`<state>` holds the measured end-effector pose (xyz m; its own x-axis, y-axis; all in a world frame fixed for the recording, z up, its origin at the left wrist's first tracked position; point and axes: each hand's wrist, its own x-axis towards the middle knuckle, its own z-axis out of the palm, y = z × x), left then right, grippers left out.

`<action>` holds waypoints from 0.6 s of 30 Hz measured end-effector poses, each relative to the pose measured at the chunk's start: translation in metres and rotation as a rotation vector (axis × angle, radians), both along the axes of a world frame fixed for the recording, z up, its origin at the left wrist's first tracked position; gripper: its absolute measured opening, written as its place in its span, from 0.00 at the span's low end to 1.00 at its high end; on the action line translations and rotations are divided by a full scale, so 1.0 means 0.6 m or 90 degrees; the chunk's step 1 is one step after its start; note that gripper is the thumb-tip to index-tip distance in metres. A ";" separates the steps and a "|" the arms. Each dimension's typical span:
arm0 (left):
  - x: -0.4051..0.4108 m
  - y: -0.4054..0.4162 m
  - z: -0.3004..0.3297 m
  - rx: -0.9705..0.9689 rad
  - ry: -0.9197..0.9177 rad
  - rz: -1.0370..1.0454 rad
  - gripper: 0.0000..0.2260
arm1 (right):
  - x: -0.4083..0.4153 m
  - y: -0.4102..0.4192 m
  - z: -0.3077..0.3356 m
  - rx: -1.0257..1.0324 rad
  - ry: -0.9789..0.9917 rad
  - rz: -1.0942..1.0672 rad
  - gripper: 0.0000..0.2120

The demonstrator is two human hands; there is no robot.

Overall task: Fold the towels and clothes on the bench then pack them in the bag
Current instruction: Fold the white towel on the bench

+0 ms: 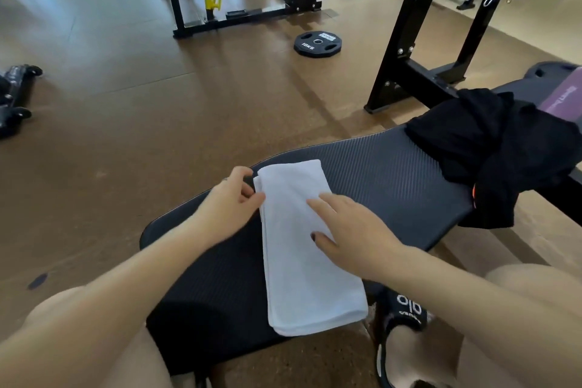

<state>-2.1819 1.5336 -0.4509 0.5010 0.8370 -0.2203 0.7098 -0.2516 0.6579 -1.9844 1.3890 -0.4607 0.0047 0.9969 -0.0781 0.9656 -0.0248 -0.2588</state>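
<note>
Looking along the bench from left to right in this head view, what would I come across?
Left hand pinching the towel's edge → white towel lying folded → right hand flat on the towel → bare stretch of bench → heap of black clothes.

The towel (302, 246) is plain white on a black bench (378, 167) with a fine ribbed pattern. At two o'clock lies black clothing (491, 151) with an orange fleck. The floor (126, 104) is brown; at twelve o'clock a black weight plate (317, 43) carries white lettering.
</note>
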 end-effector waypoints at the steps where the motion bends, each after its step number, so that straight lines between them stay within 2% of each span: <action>1: 0.008 0.018 -0.008 -0.004 -0.012 0.020 0.23 | 0.004 0.022 -0.010 -0.013 0.002 -0.010 0.29; 5: 0.040 0.068 -0.045 -0.052 -0.022 0.091 0.26 | 0.008 0.062 -0.054 -0.098 -0.029 -0.039 0.33; 8: 0.055 0.089 -0.055 -0.072 0.005 0.127 0.22 | -0.009 0.073 -0.072 -0.165 -0.036 -0.066 0.33; 12: 0.062 0.106 -0.058 -0.076 -0.022 0.150 0.10 | -0.005 0.081 -0.067 -0.178 -0.062 -0.050 0.32; 18: 0.073 0.110 -0.056 -0.137 -0.054 0.148 0.11 | 0.009 0.083 -0.063 -0.183 -0.072 -0.012 0.33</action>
